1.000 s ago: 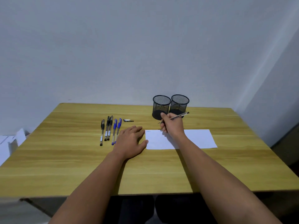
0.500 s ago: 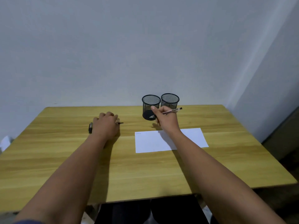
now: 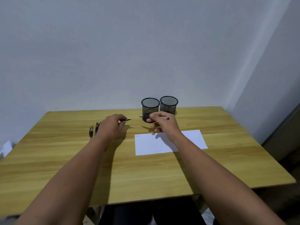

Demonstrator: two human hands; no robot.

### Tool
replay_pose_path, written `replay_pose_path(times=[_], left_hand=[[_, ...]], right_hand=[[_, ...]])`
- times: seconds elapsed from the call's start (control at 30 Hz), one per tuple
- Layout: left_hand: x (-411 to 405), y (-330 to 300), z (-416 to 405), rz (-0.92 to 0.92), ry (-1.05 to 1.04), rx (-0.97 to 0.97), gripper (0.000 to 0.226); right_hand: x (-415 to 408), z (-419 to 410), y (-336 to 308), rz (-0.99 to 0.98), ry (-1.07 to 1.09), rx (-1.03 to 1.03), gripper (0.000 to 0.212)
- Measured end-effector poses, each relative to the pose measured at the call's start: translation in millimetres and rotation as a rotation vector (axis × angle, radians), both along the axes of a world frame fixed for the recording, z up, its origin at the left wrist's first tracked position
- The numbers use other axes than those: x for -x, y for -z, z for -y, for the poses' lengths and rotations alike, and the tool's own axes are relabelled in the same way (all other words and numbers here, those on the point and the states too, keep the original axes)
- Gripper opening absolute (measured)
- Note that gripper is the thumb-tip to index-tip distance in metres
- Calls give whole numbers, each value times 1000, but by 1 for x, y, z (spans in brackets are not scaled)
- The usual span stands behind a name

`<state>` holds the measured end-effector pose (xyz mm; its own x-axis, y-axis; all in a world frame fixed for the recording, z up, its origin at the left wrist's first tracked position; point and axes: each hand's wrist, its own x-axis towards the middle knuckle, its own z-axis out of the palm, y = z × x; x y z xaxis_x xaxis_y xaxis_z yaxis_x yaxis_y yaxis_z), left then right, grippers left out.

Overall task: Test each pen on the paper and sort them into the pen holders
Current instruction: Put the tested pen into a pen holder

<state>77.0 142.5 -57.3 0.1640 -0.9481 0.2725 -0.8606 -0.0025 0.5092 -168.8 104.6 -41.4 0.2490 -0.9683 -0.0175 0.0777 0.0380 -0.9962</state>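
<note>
My right hand (image 3: 164,121) grips a clear pen (image 3: 164,118) held level in front of the left mesh holder (image 3: 150,106), tip pointing left. My left hand (image 3: 112,126) pinches a small black pen cap (image 3: 127,120) that points right toward that tip, with a gap between them. A second black mesh holder (image 3: 169,104) stands just to the right of the first. The white paper (image 3: 191,140) lies below my right hand, with a small scribble at its top left corner. More pens (image 3: 93,131) lie on the table to the left, partly hidden by my left hand.
The wooden table (image 3: 65,159) runs up to a plain wall behind the holders. Something white (image 3: 6,147) lies off the table's left edge. The table's front edge is close to my body.
My left hand picked the pen cap off the table and raised it toward the right. My right hand turned the pen level, its tip facing the cap. The camera shifted.
</note>
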Motion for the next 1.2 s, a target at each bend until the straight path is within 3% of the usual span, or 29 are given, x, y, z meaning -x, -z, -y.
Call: replay_pose_path(times=[0.2,0.67,0.87,1.0,1.2], left_hand=[[22,-24,-16,-312,100,-24,12],[45,-49,-40,-352,186,-58,14],[53,-63,-41,-984,99,51,13],[65,-71,-37,-1059,76,49,13],[92,-72,-36,-1088,30,51,13]], right_hand=[[4,-19,-12,-12,-1,55,7],[16,-42,-31,-16,-87,0,17],[27,-39,-28,-104,-164,3,19],[22,-42,-25,-113,-158,11,8],[12,-40,-18,-66,1,76,10]])
